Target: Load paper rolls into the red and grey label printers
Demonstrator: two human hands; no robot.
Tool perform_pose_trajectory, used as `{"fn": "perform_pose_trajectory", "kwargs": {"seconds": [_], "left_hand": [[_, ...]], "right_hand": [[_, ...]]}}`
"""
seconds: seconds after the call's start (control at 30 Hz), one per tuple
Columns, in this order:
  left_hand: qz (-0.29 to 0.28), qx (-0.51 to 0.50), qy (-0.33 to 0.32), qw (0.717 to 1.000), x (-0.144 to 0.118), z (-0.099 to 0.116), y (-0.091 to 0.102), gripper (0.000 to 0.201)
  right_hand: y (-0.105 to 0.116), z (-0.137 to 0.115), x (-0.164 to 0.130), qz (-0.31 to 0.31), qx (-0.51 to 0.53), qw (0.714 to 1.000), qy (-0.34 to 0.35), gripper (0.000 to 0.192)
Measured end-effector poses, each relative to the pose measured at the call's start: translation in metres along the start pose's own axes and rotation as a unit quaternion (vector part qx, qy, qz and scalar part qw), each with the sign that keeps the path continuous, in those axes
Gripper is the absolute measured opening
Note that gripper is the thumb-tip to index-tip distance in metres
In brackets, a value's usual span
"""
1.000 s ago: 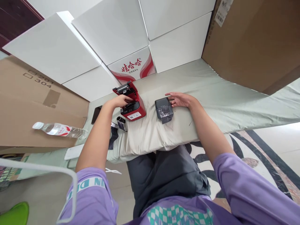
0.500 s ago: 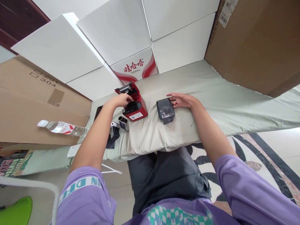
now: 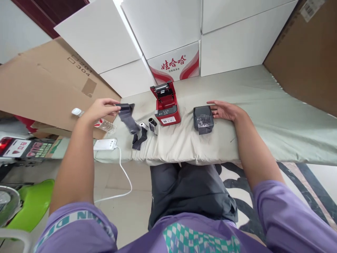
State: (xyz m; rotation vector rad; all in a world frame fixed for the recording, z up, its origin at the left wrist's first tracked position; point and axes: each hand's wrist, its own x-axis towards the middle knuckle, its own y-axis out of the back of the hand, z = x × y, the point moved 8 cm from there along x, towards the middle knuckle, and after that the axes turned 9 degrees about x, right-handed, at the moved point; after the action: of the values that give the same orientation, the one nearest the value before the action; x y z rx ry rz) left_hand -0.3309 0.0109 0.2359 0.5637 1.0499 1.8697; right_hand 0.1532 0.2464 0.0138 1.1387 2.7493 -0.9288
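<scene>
The left hand (image 3: 101, 108) is raised at about 9 o'clock from the red printer (image 3: 166, 104), thumb and fingers pinching the top end of a dark grey ribbon strip (image 3: 129, 121) that hangs down and trails to the padded table (image 3: 252, 116), its lower end crumpled at the table's front edge. The red printer stands with its lid tipped open, and 2 small rolls (image 3: 149, 125) lie just beside it at 8 o'clock. The right hand (image 3: 224, 110) rests flat, fingers loosely spread, touching the right side of a dark grey printer (image 3: 203, 119) at 3 o'clock from the red one. A white power strip (image 3: 105, 144) sits at 7 o'clock from the ribbon, and a water bottle (image 3: 102, 123) lies behind the left hand.
</scene>
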Motion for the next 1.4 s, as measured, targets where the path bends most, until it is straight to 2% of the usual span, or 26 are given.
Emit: {"fn": "perform_pose_trajectory", "kwargs": {"seconds": [0.07, 0.13, 0.27, 0.37, 0.43, 0.63, 0.73, 0.77, 0.87, 0.9, 0.93, 0.97, 1.03, 1.1, 1.13, 1.27, 1.33, 1.4], "left_hand": [[0.008, 0.039, 0.053, 0.998, -0.002, -0.035, 0.007, 0.046], [0.005, 0.091, 0.089, 0.992, -0.002, -0.06, 0.004, 0.041], [-0.023, 0.105, 0.153, 0.982, -0.005, -0.095, -0.03, 0.038], [-0.035, 0.09, 0.165, 0.982, -0.002, -0.113, -0.057, 0.043], [-0.043, 0.085, 0.155, 0.983, 0.002, -0.124, -0.068, 0.047], [-0.048, 0.105, 0.129, 0.985, 0.011, -0.145, -0.068, 0.049], [-0.038, 0.156, 0.108, 0.981, 0.011, -0.138, -0.062, 0.047], [-0.01, 0.187, 0.087, 0.978, 0.011, -0.129, -0.058, 0.047], [0.137, 0.226, 0.005, 0.964, 0.006, -0.087, -0.041, 0.055], [0.167, 0.208, -0.015, 0.964, 0.004, -0.074, -0.04, 0.058], [0.17, 0.183, -0.029, 0.968, 0.003, -0.062, -0.045, 0.06], [0.142, 0.164, -0.038, 0.975, 0.004, -0.051, -0.054, 0.06], [0.037, 0.163, -0.055, 0.984, 0.007, -0.032, -0.084, 0.059], [-0.056, 0.212, -0.062, 0.974, 0.008, -0.019, -0.113, 0.056], [-0.084, 0.246, -0.06, 0.964, 0.009, -0.015, -0.125, 0.055], [-0.137, 0.343, -0.036, 0.929, 0.009, -0.009, -0.156, 0.05], [-0.161, 0.345, -0.018, 0.924, 0.007, -0.012, -0.165, 0.049], [-0.157, 0.331, -0.02, 0.93, 0.006, -0.013, -0.164, 0.043]], "right_hand": [[0.0, 0.0, 0.0, 0.003, -0.005, 1.0, 0.001, 0.026], [0.0, 0.0, -0.001, 0.007, -0.004, 1.0, 0.002, 0.025], [-0.003, -0.001, -0.003, 0.011, 0.002, 1.0, 0.003, 0.024], [-0.003, 0.0, -0.003, 0.014, -0.002, 1.0, -0.001, 0.024], [-0.002, 0.0, -0.002, 0.013, -0.003, 1.0, -0.003, 0.024], [0.0, -0.001, 0.0, 0.006, -0.016, 1.0, 0.003, 0.025], [-0.002, -0.001, 0.0, 0.005, -0.021, 1.0, 0.003, 0.024], [-0.002, -0.001, 0.0, 0.003, -0.019, 1.0, 0.002, 0.025], [-0.004, -0.001, -0.001, -0.001, -0.008, 1.0, 0.0, 0.026], [-0.004, -0.001, -0.001, -0.002, -0.004, 1.0, 0.001, 0.026], [-0.004, -0.001, -0.001, -0.002, -0.002, 1.0, 0.001, 0.026], [-0.004, -0.001, -0.001, -0.002, -0.001, 1.0, 0.001, 0.026], [-0.005, -0.001, -0.001, -0.001, 0.003, 1.0, 0.002, 0.025], [-0.005, -0.001, -0.001, -0.001, 0.009, 1.0, 0.001, 0.024], [-0.005, -0.001, -0.001, -0.001, 0.012, 1.0, 0.001, 0.024], [-0.003, -0.001, 0.0, -0.007, 0.004, 1.0, -0.002, 0.026], [-0.002, 0.0, 0.0, -0.011, -0.002, 1.0, -0.003, 0.026], [-0.001, 0.0, 0.001, -0.013, -0.001, 1.0, -0.002, 0.025]]}}
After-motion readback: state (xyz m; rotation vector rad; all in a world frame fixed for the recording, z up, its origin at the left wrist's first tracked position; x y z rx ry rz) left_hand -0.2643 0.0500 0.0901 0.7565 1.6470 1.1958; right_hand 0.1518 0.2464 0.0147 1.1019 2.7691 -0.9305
